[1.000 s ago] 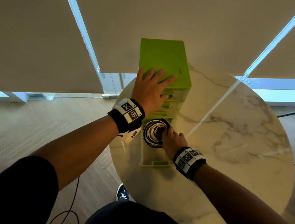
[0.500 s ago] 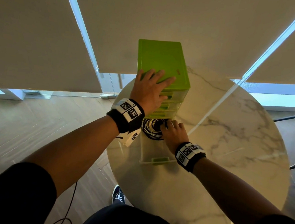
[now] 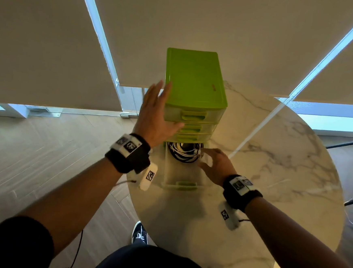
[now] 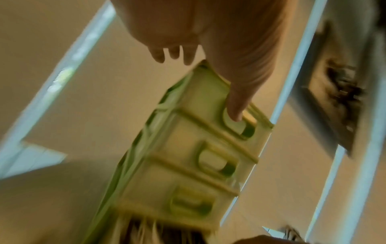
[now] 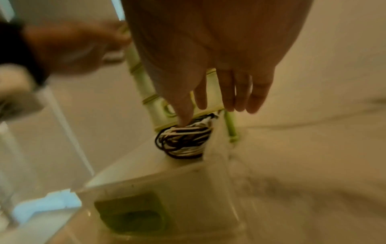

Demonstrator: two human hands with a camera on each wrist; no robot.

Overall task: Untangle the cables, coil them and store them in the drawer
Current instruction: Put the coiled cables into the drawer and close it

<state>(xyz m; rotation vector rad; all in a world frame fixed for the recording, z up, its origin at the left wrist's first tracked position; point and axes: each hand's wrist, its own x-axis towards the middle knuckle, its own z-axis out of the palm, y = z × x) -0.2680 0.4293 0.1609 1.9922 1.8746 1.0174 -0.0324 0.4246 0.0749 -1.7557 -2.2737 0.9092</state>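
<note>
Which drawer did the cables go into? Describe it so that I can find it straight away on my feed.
On the round marble table stands a green drawer unit. Its bottom drawer is pulled out toward the person, and the coiled black and white cables lie at its back. The drawers above it are pushed in; this one alone is open.

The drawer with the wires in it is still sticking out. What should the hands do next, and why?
Probably push the open drawer shut with the right hand. The coiled cables already lie inside at its back, that hand is open beside them, and the left hand lies flat against the green drawer unit, which should steady it.
</note>
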